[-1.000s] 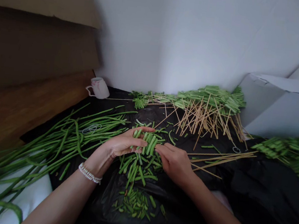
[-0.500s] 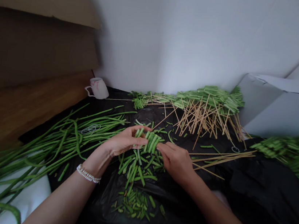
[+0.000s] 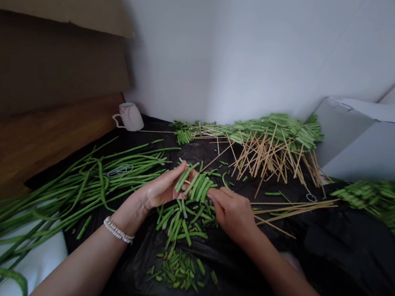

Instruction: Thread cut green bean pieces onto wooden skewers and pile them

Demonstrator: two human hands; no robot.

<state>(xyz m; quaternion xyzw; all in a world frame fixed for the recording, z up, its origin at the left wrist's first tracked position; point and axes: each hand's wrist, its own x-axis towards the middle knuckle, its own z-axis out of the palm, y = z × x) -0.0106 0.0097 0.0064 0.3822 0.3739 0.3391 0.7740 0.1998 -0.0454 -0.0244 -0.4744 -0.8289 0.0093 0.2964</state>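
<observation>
Beans on a Stick, Held Up in 2 Hands

Up over the black sheet point(image 3: 248, 286): a row of cut beans point(image 3: 201, 188), side by side on a thin stick point(image 3: 187, 181), with a small gap near the left end. Left hand point(image 3: 160, 190): thumb raised, apart from the fingers; fingers curled loosely behind and under the row. Right hand point(image 3: 235, 216): thumb and finger pinched together at the right end, seemingly on the stick. Cannot tell how hard.

Probably light, the whole row. Beans: likely firm, a bit bendy, perhaps slippery, easy to split with a hard push. Stick: stiff, thin, likely easy to snap. Best held by the stick itself, or with a soft pinch on the beans.

Just below the hands, loose bits point(image 3: 187, 232); nearer the front, small scraps point(image 3: 177, 269). Close on the left, long beans point(image 3: 101, 174). Past the right hand, more sticks point(image 3: 291, 208); farther back, a heap point(image 3: 280, 130) near the wall point(image 3: 210, 48), next to the grey box point(image 3: 383, 148). Far left, the brown box point(image 3: 49, 55), with the mug point(image 3: 131, 117) near its corner. Most room for moving: upward, and toward the front right.
</observation>
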